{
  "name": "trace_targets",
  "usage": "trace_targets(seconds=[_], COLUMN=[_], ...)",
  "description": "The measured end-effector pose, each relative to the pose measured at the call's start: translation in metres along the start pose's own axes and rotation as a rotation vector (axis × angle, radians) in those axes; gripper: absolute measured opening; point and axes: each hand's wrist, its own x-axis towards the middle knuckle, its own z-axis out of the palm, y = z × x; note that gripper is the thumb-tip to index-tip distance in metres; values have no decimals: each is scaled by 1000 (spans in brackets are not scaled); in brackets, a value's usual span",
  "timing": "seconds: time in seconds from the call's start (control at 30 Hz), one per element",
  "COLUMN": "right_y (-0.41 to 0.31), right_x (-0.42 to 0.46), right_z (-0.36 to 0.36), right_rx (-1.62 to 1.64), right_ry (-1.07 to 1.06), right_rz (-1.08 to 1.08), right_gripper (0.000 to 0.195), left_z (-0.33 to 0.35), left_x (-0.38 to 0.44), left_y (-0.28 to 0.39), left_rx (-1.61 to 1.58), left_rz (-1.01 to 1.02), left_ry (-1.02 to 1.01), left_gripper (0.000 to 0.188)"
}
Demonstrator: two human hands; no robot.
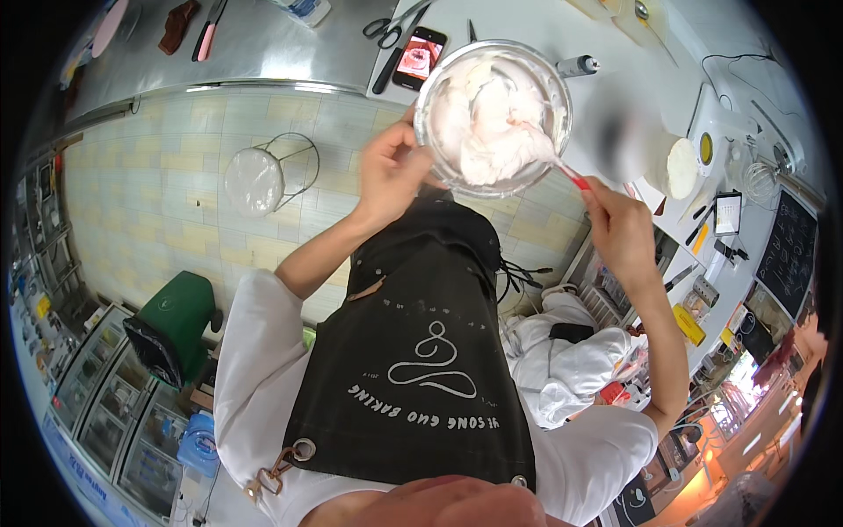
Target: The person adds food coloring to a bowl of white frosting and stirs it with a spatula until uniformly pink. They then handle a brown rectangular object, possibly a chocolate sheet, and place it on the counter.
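Note:
A round metal mixing bowl (561,85) is tilted over the near edge of the white worktop. Thick pale pink-white cream (490,125) lies heaped inside it. My left hand (397,161) grips the bowl at its left side, some fingers hidden behind the wall. In my right hand (619,221) is a spatula (574,175) with a red handle. The spatula's blade is buried in the cream near the bowl's right rim.
Left of the bowl lie a lit phone (420,58), a long black-handled knife (390,69) and scissors (388,29). A white cream-coated cake (681,168) stands at right, beside a kitchen scale (707,148). A stool (255,181) occupies the floor; a person in white (560,356) is close on my right.

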Motion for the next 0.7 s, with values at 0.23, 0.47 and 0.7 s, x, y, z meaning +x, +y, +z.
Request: trace_targets(seconds=[0.23, 0.47, 0.7], right_y=[-24, -8, -21], right_x=[35, 23, 35], right_z=[30, 18, 8], right_rx=[760, -601, -413], right_ry=[-265, 348, 318], right_rz=[394, -305, -519], right_gripper=[27, 42, 49], left_z=[9, 4, 8], left_x=[-2, -4, -2], left_y=[-10, 3, 8], left_rx=[103, -26, -109], left_rz=[47, -32, -120], left_ry=[-44, 20, 12], left_gripper=[12, 11, 10])
